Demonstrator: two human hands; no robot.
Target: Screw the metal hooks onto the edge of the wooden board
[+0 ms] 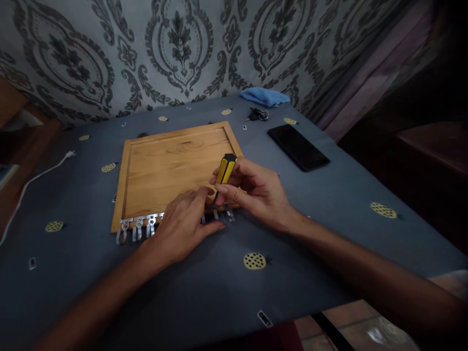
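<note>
A yellow and black screwdriver is pinched upright in my right hand, its shaft pointing down to the near edge of a framed wooden board. Along that edge runs a metal hook rail with several silver hooks hanging over the front. My left hand grips the rail, thumb in front and fingers bent over the board beside the screwdriver's shaft. It covers the rail's middle. The tip of the screwdriver and any screw under it are too hidden to make out.
On the blue patterned tablecloth lie a black phone, keys and a blue cloth. A white cable runs along the left. A patterned curtain or wall covering stands behind the table.
</note>
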